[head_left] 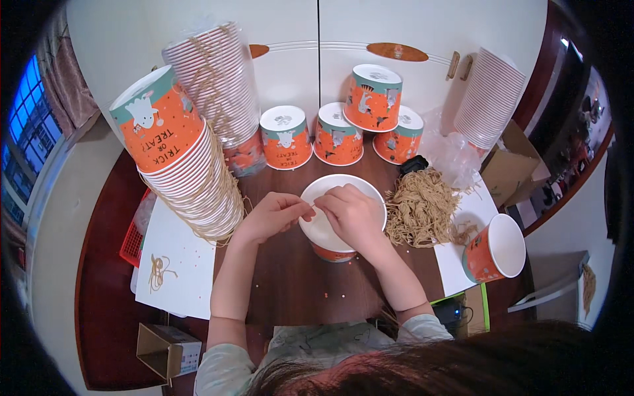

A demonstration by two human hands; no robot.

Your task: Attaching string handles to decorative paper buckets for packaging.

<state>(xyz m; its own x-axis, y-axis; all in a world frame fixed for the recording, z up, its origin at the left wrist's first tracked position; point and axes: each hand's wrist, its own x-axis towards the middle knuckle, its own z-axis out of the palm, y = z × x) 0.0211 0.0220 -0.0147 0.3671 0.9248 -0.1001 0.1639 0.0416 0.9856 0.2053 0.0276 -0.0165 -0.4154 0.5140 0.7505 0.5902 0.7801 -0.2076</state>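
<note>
Upright in front of me stands an orange paper bucket (374,191) with a white inside. Over its mouth, my left hand (281,214) and my right hand (350,214) come together, fingertips nearly touching. Both are closed in a pinch. Whatever they grip between them is too small and too covered by the fingers to name. Just right of the bucket lies a tangled heap of tan cords (422,208). To the left leans a tall stack of nested orange buckets (191,175), with tan cords hanging along its rims.
Upside-down orange buckets (286,138) line the back, one resting on two others. Behind them rise another bucket stack (214,79) in clear plastic and a white-rimmed stack (489,99). A single bucket (505,247) sits tilted at right. Loose cords (158,272) lie on the left white board.
</note>
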